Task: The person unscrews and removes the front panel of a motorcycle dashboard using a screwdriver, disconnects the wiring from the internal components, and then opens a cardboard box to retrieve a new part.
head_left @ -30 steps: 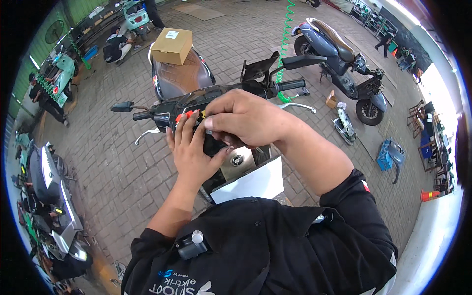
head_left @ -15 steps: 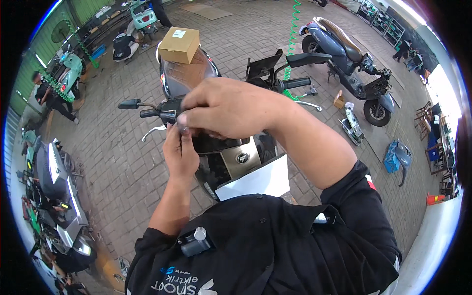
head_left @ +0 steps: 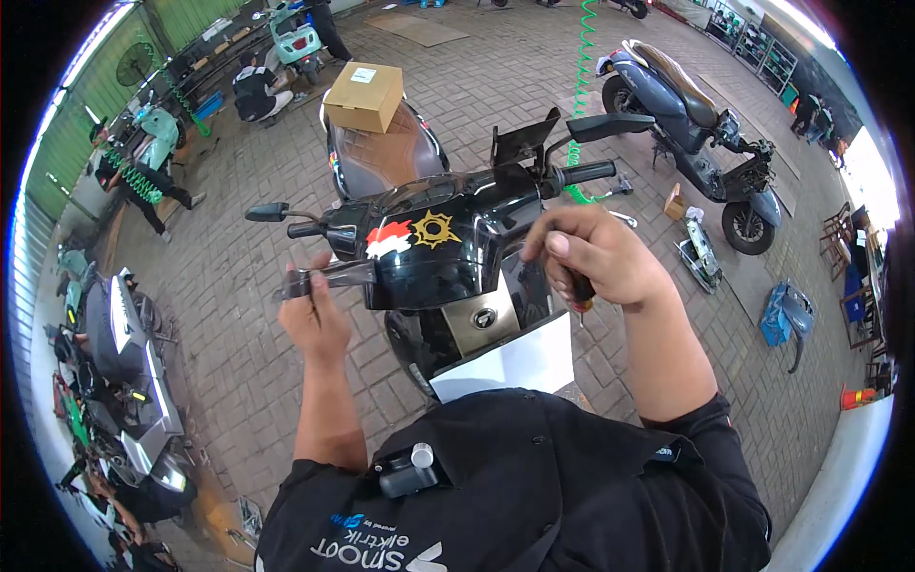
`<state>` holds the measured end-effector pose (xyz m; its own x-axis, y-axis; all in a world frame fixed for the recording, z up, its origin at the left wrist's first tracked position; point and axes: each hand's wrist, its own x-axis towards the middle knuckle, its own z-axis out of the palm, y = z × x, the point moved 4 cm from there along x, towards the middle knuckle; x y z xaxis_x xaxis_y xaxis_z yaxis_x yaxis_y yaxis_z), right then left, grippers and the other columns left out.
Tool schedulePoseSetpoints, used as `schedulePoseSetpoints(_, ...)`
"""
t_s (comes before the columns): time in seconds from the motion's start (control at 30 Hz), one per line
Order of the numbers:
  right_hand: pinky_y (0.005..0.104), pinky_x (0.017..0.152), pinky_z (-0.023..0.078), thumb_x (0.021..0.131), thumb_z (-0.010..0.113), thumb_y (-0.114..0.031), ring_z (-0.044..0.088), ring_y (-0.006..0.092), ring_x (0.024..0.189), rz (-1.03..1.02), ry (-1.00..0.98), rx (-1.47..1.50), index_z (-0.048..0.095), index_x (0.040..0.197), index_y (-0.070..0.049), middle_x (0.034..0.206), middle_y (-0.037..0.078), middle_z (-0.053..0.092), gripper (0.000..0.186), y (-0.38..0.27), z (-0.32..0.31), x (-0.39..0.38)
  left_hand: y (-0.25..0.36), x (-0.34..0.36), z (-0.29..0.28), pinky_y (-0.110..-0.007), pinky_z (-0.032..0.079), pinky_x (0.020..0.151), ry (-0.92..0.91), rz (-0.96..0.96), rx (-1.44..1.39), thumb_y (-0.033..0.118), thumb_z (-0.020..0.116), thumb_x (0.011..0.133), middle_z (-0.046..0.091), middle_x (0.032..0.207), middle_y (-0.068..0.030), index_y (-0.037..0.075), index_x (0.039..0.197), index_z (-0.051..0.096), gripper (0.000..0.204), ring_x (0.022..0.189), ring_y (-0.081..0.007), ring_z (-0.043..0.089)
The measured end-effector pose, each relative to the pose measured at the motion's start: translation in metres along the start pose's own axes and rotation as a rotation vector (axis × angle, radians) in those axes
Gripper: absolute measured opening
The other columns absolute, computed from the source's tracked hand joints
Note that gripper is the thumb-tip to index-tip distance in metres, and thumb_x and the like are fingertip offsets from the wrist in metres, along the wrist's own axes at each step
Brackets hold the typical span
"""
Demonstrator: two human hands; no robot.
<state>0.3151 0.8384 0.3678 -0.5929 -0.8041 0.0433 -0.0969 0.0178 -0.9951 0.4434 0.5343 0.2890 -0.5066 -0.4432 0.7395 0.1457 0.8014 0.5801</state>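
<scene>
In front of me stands a black scooter, its glossy front cover [head_left: 438,272] bearing a red-and-white mark and a gold emblem. My left hand [head_left: 319,319] is closed around a dark, shiny, see-through-looking strip [head_left: 345,275], which reaches to the cover's left edge; its exact kind I cannot make out. To the right of the cover, my right hand [head_left: 605,257] is curled with thumb and fingers bent. Tucked in its lower fingers is a screwdriver [head_left: 582,292] with a dark handle and a red-and-yellow end, pointing down.
A cardboard box [head_left: 364,97] sits on the scooter's brown seat [head_left: 386,153]. White sheet-like material [head_left: 505,360] lies between me and the scooter. A partly stripped blue-grey scooter [head_left: 681,119] stands at right. Several scooters line the left, and people work at the back left.
My hands were together in front of the handlebar; now they are apart. The right has moved right and the left down and left, with a dark strip now visible in it.
</scene>
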Motion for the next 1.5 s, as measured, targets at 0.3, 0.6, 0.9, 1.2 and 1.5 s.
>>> schedulePoseSetpoints(0.3, 0.025, 0.05, 0.043, 0.097, 0.06, -0.033, 0.054, 0.0104, 0.056, -0.006, 0.033, 0.126, 0.063, 0.1, 0.003, 0.062, 0.003, 0.056, 0.036, 0.036, -0.011, -0.013, -0.066, -0.014, -0.044, -0.043, 0.042, 0.054, 0.116, -0.13, 0.301, 0.023, 0.054, 0.099, 0.066, 0.065, -0.0182, -0.003, 0.073, 0.07, 0.04, 0.056, -0.0309, 0.062)
schedulePoseSetpoints(0.6, 0.0263, 0.053, 0.045, 0.095, 0.062, -0.042, 0.055, 0.0142, 0.054, 0.079, 0.087, 0.165, 0.059, 0.101, 0.007, 0.062, 0.007, 0.056, 0.05, 0.059, -0.017, -0.026, -0.267, -0.123, -0.134, -0.048, 0.049, 0.065, 0.283, -0.718, 0.711, 0.025, 0.057, 0.097, 0.068, 0.08, -0.0279, -0.008, 0.085, 0.068, 0.036, 0.072, -0.042, 0.065)
schedulePoseSetpoints(0.9, 0.0267, 0.052, 0.045, 0.096, 0.061, -0.04, 0.055, 0.0148, 0.054, 0.151, 0.034, 0.152, 0.058, 0.103, 0.006, 0.062, 0.007, 0.055, 0.046, 0.077, -0.011, -0.01, -0.243, -0.258, -0.042, -0.039, 0.054, 0.073, -0.422, -1.318, 0.111, 0.012, 0.056, 0.087, 0.07, 0.087, -0.0221, -0.003, 0.122, 0.058, 0.038, 0.084, -0.0343, 0.069)
schedulePoseSetpoints(1.2, 0.0246, 0.058, 0.045, 0.097, 0.058, -0.025, 0.057, 0.0115, 0.061, 0.197, 0.047, 0.107, 0.06, 0.104, 0.004, 0.068, 0.005, 0.059, 0.03, 0.08, -0.002, -0.023, -0.138, -0.142, 0.033, -0.053, 0.05, 0.086, -1.247, -0.639, 0.402, 0.044, 0.048, 0.096, 0.069, 0.101, -0.0283, 0.0, 0.097, 0.073, 0.05, 0.097, -0.0451, 0.066)
schedulePoseSetpoints(1.5, 0.0264, 0.06, 0.046, 0.098, 0.057, -0.024, 0.057, 0.0123, 0.064, 0.224, 0.188, 0.212, 0.061, 0.104, 0.005, 0.07, 0.005, 0.059, 0.03, 0.114, -0.022, -0.071, -0.098, -0.042, 0.019, -0.035, 0.051, 0.067, -0.706, -0.639, -0.263, 0.025, 0.052, 0.1, 0.065, 0.08, -0.0061, 0.0, 0.113, 0.062, 0.03, 0.076, -0.0166, 0.064)
